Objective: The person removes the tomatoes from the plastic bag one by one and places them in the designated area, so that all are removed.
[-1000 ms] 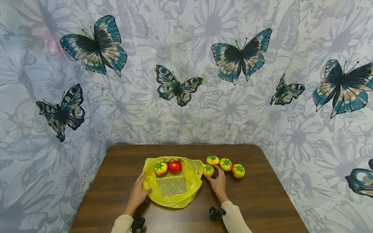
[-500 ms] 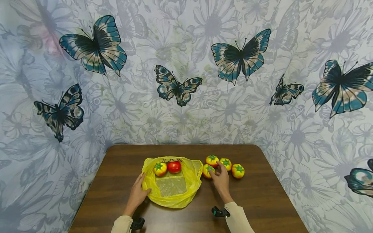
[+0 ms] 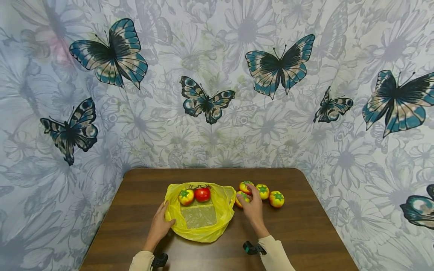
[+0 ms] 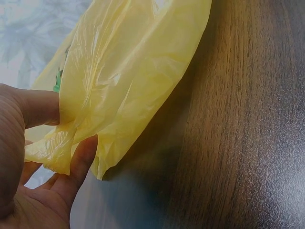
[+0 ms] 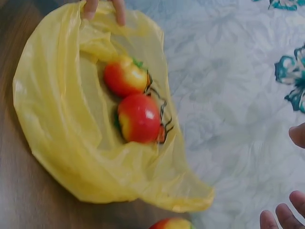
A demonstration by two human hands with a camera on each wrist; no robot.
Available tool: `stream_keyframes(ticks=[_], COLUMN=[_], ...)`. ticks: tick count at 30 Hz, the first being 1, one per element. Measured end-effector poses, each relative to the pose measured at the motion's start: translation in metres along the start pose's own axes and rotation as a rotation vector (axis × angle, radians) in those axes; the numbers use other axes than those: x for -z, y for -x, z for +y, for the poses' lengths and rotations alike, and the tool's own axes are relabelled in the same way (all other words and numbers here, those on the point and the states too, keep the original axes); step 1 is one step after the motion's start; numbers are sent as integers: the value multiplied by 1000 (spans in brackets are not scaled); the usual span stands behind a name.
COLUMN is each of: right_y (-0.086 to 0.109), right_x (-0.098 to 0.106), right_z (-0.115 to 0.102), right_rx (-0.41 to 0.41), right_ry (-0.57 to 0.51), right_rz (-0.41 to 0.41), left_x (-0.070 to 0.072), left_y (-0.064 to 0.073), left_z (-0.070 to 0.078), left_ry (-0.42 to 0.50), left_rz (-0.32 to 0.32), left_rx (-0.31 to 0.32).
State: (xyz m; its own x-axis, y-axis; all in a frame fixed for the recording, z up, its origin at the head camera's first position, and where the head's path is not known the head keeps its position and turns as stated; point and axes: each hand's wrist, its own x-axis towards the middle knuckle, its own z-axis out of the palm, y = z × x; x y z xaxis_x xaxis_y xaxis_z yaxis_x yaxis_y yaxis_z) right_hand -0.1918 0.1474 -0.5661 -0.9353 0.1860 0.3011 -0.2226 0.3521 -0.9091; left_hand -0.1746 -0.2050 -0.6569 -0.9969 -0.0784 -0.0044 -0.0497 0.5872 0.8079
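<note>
A yellow plastic bag (image 3: 203, 234) lies wide open on the table, its mouth facing up. Inside it, a yellow-and-red tomato (image 3: 185, 198) rests beside a redder tomato (image 3: 202, 194). At the bag's left side, my left hand (image 3: 160, 226) pinches the rim; the left wrist view shows thumb and fingers on the gathered yellow film (image 4: 62, 148). My right hand (image 3: 253, 207) is over two tomatoes to the right of the bag, thumb and fingers spread apart. Those are a front tomato (image 3: 239, 203) and a back tomato (image 3: 243, 187), each partly covered by the fingers.
Right of these sit another tomato (image 3: 263, 192) and a fourth one at the far right (image 3: 277, 199), both with green star-shaped tops. The brown wooden table (image 3: 305, 233) meets a wall (image 3: 217, 150) printed with flowers and butterflies.
My right hand shifts right from beside the front tomato, then comes back left and a little farther from me over the two nearest tomatoes. The left hand and the bag stay put.
</note>
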Motion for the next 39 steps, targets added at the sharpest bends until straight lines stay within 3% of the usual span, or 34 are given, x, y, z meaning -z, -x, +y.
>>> stream_keyframes(ticks=[4,16,19,27,39], right_y=[8,17,18,15,14], right_x=[1,-14,-20,-42,-64], right_z=[-34,-50,-44,-5,5], right_rx=[24,129,138,94,89], right_ry=[6,-24,-39,-32,40], right_rz=[-27,-79,-99,-148,-273], left_x=[1,0,0,1,1], left_y=[1,2,2,2,2], left_z=[1,1,1,2,2], left_ry=[-5,-12,-15,-24,-19], left_rz=[10,32,31,24,25], left_rx=[-10,-26,-22,-16,-28])
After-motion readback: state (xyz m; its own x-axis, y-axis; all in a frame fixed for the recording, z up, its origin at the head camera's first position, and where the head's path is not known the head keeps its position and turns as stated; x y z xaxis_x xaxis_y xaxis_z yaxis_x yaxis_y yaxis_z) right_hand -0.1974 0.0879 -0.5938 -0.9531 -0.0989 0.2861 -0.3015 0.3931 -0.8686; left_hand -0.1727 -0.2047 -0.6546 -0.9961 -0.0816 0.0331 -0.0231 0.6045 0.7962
